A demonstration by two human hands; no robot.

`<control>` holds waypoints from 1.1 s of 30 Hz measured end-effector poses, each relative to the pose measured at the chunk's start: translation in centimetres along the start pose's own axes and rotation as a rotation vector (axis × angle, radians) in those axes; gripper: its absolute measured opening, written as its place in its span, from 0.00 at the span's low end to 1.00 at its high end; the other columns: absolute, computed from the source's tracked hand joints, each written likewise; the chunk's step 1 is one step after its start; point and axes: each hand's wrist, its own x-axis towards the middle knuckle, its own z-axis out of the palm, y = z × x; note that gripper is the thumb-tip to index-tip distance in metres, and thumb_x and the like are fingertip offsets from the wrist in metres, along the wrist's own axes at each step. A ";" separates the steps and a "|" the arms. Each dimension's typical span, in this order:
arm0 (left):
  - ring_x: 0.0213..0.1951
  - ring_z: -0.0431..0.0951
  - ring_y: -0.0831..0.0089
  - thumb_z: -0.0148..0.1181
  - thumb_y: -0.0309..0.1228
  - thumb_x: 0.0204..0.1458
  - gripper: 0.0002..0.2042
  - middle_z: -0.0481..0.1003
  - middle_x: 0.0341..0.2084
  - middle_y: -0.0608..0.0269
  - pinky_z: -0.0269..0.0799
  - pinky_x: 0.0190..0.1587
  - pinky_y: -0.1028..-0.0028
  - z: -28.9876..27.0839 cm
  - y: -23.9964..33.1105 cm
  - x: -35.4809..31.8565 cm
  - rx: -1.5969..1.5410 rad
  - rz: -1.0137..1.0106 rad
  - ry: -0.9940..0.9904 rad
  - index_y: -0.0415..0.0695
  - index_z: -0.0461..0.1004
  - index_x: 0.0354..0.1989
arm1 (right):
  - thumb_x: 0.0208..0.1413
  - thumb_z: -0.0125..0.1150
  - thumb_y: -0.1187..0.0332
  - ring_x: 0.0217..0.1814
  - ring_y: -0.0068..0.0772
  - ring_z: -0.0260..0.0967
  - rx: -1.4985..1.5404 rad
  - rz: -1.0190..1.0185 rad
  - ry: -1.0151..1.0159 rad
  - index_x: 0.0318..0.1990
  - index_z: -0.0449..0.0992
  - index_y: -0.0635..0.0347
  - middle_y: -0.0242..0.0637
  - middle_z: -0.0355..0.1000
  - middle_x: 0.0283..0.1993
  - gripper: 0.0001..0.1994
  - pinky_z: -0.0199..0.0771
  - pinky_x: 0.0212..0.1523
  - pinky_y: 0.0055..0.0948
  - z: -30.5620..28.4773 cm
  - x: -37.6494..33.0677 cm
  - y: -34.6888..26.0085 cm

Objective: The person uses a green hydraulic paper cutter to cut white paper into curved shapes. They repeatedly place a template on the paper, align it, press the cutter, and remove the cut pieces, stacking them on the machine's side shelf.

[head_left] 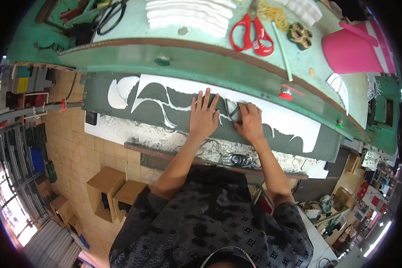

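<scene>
1. The left hand (204, 117) is pressing flat, its fingers straight and a little spread, gripping nothing, over the cut white sheet (295, 121).
2. The right hand (250, 123) has bent fingers, which grip the side of a small dark-edged frame (232, 108).
3. This frame is on the sheet, between both hands.
4. The sheet lies upon a dark board (98, 89).

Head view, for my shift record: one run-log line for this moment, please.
left hand: flat over white sheet and dark board; right hand: holds dark-edged piece; red scissors: on green table
</scene>
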 end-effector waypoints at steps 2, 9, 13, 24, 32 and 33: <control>0.80 0.45 0.45 0.48 0.44 0.68 0.30 0.44 0.82 0.53 0.40 0.78 0.43 -0.2 0.1 0.3 0.002 0.009 0.007 0.55 0.58 0.79 | 0.36 0.81 0.68 0.58 0.53 0.66 0.007 -0.039 0.194 0.62 0.71 0.61 0.47 0.69 0.57 0.40 0.62 0.64 0.53 -0.5 -2.6 -1.1; 0.75 0.58 0.44 0.63 0.49 0.60 0.33 0.62 0.74 0.48 0.53 0.75 0.48 -1.5 -0.7 -2.4 -0.601 0.143 0.143 0.44 0.69 0.70 | 0.61 0.73 0.67 0.54 0.34 0.74 1.116 0.421 0.417 0.64 0.71 0.67 0.42 0.76 0.55 0.27 0.75 0.54 0.33 -0.8 -11.6 -6.3; 0.65 0.74 0.61 0.73 0.42 0.57 0.38 0.72 0.66 0.48 0.67 0.69 0.62 -7.1 2.3 -9.7 -1.357 0.094 -0.544 0.35 0.65 0.71 | 0.71 0.62 0.67 0.59 0.28 0.74 1.609 0.470 0.257 0.69 0.67 0.70 0.39 0.76 0.60 0.24 0.75 0.58 0.29 1.4 -15.8 -8.0; 0.59 0.80 0.65 0.86 0.37 0.40 0.44 0.80 0.56 0.51 0.73 0.64 0.65 -12.3 4.2 -18.5 -1.234 0.024 -0.396 0.33 0.70 0.66 | 0.51 0.74 0.80 0.47 0.22 0.77 1.100 0.298 0.134 0.59 0.71 0.60 0.31 0.78 0.47 0.27 0.80 0.48 0.27 2.1 -19.3 -11.8; 0.52 0.85 0.56 0.86 0.47 0.36 0.44 0.82 0.51 0.45 0.78 0.57 0.64 -13.5 6.6 -21.3 -0.948 0.082 -0.117 0.32 0.75 0.60 | 0.62 0.60 0.75 0.32 0.16 0.67 1.507 0.505 0.431 0.40 0.72 0.58 0.22 0.69 0.32 0.03 0.70 0.32 0.23 5.9 -19.6 -12.0; 0.51 0.86 0.55 0.86 0.48 0.35 0.45 0.82 0.51 0.44 0.79 0.57 0.64 -13.9 6.5 -21.2 -0.950 0.085 -0.111 0.32 0.75 0.60 | 0.62 0.61 0.75 0.31 0.15 0.66 1.249 0.371 0.382 0.38 0.72 0.57 0.22 0.68 0.31 0.04 0.70 0.32 0.23 4.2 -19.0 -12.5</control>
